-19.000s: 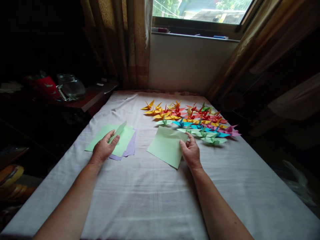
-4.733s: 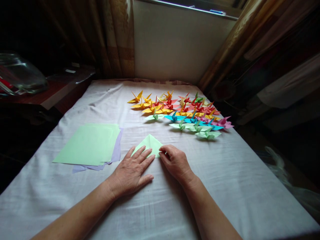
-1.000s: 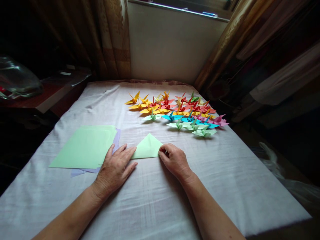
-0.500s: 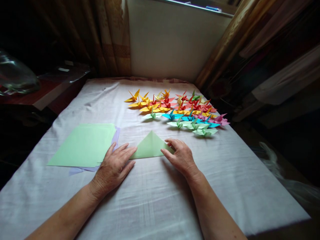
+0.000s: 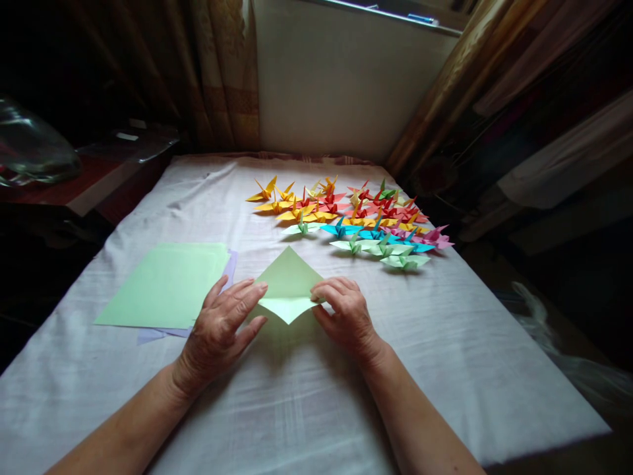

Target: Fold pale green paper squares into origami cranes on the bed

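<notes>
Where flat triangle lay half second ago, green paper (image 5: 288, 287) now half-unfolded, lower flap lifted; left hand (image 5: 221, 328), right hand (image 5: 346, 315) pinch side corners; crease set, sheet reopening.

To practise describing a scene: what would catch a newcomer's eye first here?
The bright flock of paper cranes, yellow, red, blue, pink and green, stands out at the far side of the white cloth. Nearer, the left hand and right hand hold a pale green paper square by its side corners. A stack of green sheets lies to the left.
</notes>
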`<state>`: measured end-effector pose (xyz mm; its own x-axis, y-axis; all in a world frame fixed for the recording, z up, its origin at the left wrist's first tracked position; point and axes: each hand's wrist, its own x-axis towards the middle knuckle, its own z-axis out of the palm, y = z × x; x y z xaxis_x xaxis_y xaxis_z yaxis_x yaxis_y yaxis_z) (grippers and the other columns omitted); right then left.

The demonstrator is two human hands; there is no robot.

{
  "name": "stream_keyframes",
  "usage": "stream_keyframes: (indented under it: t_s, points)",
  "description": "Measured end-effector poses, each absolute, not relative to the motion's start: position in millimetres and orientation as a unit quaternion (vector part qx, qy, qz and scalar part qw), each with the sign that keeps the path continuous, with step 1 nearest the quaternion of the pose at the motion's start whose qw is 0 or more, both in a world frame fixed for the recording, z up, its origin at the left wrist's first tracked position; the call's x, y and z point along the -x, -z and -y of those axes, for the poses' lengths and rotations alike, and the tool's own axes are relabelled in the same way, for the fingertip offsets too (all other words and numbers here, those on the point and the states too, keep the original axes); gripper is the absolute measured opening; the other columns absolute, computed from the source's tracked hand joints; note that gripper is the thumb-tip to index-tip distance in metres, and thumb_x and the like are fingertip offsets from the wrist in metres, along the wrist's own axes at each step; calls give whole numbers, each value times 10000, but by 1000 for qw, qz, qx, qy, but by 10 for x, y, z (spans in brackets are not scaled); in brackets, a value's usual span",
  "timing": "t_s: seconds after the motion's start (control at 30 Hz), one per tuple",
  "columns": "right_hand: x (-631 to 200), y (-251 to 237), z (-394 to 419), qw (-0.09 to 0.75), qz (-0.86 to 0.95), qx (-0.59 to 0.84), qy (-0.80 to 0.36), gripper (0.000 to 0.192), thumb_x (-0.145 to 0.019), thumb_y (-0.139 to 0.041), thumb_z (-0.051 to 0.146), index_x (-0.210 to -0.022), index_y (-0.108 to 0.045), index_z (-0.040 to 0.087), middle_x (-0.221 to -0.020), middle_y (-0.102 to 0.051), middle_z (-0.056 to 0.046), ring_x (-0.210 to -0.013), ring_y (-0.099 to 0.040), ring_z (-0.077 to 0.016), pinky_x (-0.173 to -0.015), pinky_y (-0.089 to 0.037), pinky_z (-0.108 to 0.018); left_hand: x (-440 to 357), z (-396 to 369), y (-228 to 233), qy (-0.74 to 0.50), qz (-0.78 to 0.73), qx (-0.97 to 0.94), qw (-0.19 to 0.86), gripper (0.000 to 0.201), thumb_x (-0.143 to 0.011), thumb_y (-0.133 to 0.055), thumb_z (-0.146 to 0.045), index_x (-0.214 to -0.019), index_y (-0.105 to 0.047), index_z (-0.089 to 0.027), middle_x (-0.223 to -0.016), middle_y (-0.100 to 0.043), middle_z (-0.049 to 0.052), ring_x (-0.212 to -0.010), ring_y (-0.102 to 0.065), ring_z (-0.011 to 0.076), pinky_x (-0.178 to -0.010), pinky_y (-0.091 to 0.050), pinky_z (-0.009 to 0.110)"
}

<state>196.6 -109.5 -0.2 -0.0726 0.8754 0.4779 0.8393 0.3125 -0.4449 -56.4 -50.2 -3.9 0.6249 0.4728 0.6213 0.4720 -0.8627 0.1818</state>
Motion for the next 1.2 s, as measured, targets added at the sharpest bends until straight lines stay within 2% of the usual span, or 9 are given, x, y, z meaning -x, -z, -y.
stream_keyframes:
  t_s: [0.17,0.23,0.33,0.47,0.57,0.73,0.87,1.07,1.2]
  points:
    - [-1867,25,1100,292,751,592,34,128,-813,-584,120,-785,-619,239,-791,-715,-8,-800,-606,-186,-788,-367,-324,550,544,71,-341,-241,-908,28,313,-954,-565,-217,-1256,-605,-291,-1185,-748,28,-1163,-670,213,-1165,-332,476]
    - [-1838,33,1101,288,754,589,42,125,-829,-573,129,-782,-620,234,-771,-708,-10,-766,-598,-182,-763,-361,-321,552,550,78,-340,-239,-909,40,210,-963,-535,-211,-1121,-654,-281,-1135,-764,10,-1123,-687,193,-1139,-371,449]
    - [-1830,32,1100,288,761,581,23,113,-839,-577,142,-812,-641,231,-807,-722,-15,-788,-612,-184,-773,-371,-321,559,540,46,-342,-238,-908,42,168,-961,-512,-186,-1007,-653,-265,-1100,-772,0,-1088,-700,177,-1080,-444,406]
    - [-1925,31,1098,292,781,552,-30,186,-830,-626,143,-970,-690,248,-1034,-756,-22,-1001,-643,-200,-906,-399,-336,568,521,-17,-364,-222,-903,46,166,-945,-512,-136,-1019,-616,-243,-1128,-758,28,-1106,-691,174,-1011,-528,354]
    - [-2051,48,1102,283,793,537,-51,197,-848,-659,163,-993,-718,281,-1131,-751,-9,-1147,-623,-218,-985,-398,-370,570,524,-27,-372,-204,-904,58,176,-953,-504,-118,-1050,-593,-234,-1160,-743,57,-1130,-682,181,-976,-566,337]
    - [-2170,69,1108,281,805,520,-57,167,-843,-690,181,-936,-745,309,-1115,-759,6,-1178,-628,-239,-991,-430,-403,580,546,-22,-371,-174,-909,81,203,-956,-481,-94,-1061,-578,-237,-1166,-742,67,-1192,-653,189,-995,-568,346]
    - [-2141,26,1119,302,799,518,-51,170,-837,-684,190,-931,-751,315,-1080,-768,6,-1161,-640,-220,-1010,-442,-393,614,565,-35,-376,-187,-903,91,250,-941,-469,-80,-1075,-570,-265,-1220,-726,52,-1241,-626,198,-1021,-557,382]
    - [-2130,-52,1135,337,759,556,39,188,-861,-624,213,-952,-761,305,-1099,-766,-11,-1142,-645,-226,-1002,-460,-397,639,534,16,-372,-174,-909,68,262,-926,-479,-64,-1080,-571,-255,-1253,-712,47,-1294,-584,204,-1056,-533,390]
    - [-2174,-38,1132,310,775,549,33,182,-813,-662,173,-915,-753,293,-1151,-752,-15,-1188,-626,-244,-1010,-461,-411,653,456,77,-321,-179,-927,75,290,-888,-484,-45,-1074,-562,-254,-1230,-723,45,-1300,-578,198,-1090,-497,384]
